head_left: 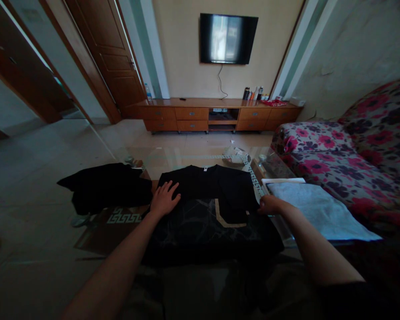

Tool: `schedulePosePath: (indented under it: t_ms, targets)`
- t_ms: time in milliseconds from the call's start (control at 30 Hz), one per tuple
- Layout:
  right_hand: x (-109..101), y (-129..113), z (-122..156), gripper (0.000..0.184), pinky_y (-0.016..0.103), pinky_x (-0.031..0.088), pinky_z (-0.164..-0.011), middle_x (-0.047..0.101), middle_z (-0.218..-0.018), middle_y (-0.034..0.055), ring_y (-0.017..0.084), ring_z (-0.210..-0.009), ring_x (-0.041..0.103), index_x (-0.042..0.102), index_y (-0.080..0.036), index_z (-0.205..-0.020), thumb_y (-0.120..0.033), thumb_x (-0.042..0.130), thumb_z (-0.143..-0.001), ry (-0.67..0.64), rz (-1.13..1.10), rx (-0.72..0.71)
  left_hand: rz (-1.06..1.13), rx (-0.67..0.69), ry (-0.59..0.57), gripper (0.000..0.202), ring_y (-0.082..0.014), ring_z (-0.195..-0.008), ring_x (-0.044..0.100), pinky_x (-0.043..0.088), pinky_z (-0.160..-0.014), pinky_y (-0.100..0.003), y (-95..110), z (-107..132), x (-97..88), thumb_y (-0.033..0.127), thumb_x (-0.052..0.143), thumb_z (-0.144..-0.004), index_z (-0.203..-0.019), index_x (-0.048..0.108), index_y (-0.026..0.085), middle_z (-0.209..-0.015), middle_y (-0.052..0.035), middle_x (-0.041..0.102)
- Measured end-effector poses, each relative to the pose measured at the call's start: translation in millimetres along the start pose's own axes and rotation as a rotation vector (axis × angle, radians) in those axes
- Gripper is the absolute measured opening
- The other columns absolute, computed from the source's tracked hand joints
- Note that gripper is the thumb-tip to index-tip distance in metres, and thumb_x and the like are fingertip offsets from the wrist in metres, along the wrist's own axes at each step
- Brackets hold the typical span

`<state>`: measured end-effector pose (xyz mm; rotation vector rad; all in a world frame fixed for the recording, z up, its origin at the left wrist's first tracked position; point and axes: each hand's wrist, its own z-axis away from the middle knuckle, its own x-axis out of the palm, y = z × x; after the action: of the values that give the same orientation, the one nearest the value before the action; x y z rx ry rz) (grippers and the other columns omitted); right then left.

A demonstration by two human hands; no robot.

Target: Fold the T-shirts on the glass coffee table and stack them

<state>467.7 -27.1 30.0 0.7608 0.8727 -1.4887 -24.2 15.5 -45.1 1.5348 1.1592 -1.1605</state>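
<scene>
A black T-shirt (200, 182) with a small white neck label lies spread on a glass coffee table, its collar away from me. Its lower part shows a grey line pattern and a tan angular stripe. My left hand (166, 198) rests flat on the left side of the shirt, fingers spread. At the right edge of the shirt, my right hand (269, 205) is closed, with the cloth's edge at its curled fingers. Another black garment (110, 186) lies to the left of the shirt. To the right is a light blue-grey cloth (316, 209), laid flat.
The glass table (130, 215) has a Greek-key border. A clear bowl-like object (236, 155) shows near its far edge. A flowered sofa (320, 138) stands at the right. Farther back are a wooden TV cabinet (190, 114) with several bottles and a wall-mounted television (228, 39).
</scene>
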Motion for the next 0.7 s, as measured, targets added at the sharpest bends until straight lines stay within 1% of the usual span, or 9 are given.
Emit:
schedulePosePath:
  t_ms: [133,200,367,567,633,700]
  targets:
    - [0.9,8.0,-3.1,0.021,0.028,0.05,-0.071,0.075,-0.089,0.0131,0.026,-0.087,0.071,0.076,-0.013,-0.084,-0.031,0.073,-0.074,0.015,0.013,0.022,-0.002,0.004,0.003,0.06,-0.0285,-0.151,0.027,0.02,-0.122,-0.048,-0.8,0.3,0.2,0.055,0.039,-0.099,-0.154,0.04,0.032,-0.163,-0.0033,0.035]
    - [1.5,11.0,-2.8,0.02,0.028,0.05,-0.071,0.075,-0.088,0.0129,0.025,-0.085,0.071,0.076,-0.013,-0.084,-0.03,0.072,-0.074,0.024,0.011,0.026,-0.001,0.007,0.003,0.061,-0.0283,-0.151,0.027,0.02,-0.122,-0.048,-1.1,0.3,0.6,0.055,0.039,-0.099,-0.155,0.039,0.032,-0.163,-0.0034,0.035]
    - [2.3,12.6,-2.7,0.022,0.028,0.05,-0.078,0.075,-0.094,0.0103,0.024,-0.093,0.07,0.075,-0.016,-0.091,-0.03,0.072,-0.074,0.057,0.014,0.026,0.005,0.0,-0.001,0.06,-0.0285,-0.151,0.027,0.021,-0.122,-0.048,-0.3,0.1,0.3,0.054,0.04,-0.098,-0.154,0.04,0.032,-0.163,-0.0034,0.035]
    - [1.5,15.0,-6.0,0.036,0.038,0.051,-0.085,0.071,-0.111,0.0178,0.03,-0.102,0.069,0.073,-0.014,-0.105,-0.036,0.07,-0.075,0.116,0.02,0.122,0.002,0.012,0.012,0.06,-0.0288,-0.151,0.028,0.021,-0.122,-0.048,-0.5,0.0,-0.2,0.054,0.04,-0.099,-0.154,0.04,0.032,-0.162,-0.004,0.036]
    - [3.7,15.8,-6.6,0.039,0.039,0.052,-0.086,0.071,-0.111,0.0193,0.031,-0.104,0.069,0.073,-0.014,-0.107,-0.037,0.069,-0.076,0.137,0.011,0.155,-0.003,0.004,0.009,0.06,-0.0288,-0.151,0.028,0.021,-0.122,-0.048,-0.7,-0.2,0.0,0.054,0.041,-0.099,-0.154,0.04,0.032,-0.162,-0.0041,0.036]
    - [6.8,16.6,-6.7,0.038,0.038,0.053,-0.084,0.072,-0.107,0.0193,0.031,-0.1,0.071,0.075,-0.013,-0.104,-0.037,0.07,-0.074,0.163,-0.005,0.191,-0.005,0.002,0.007,0.06,-0.0285,-0.151,0.028,0.02,-0.122,-0.048,-0.7,-0.3,0.0,0.054,0.041,-0.098,-0.154,0.04,0.032,-0.162,-0.0038,0.036]
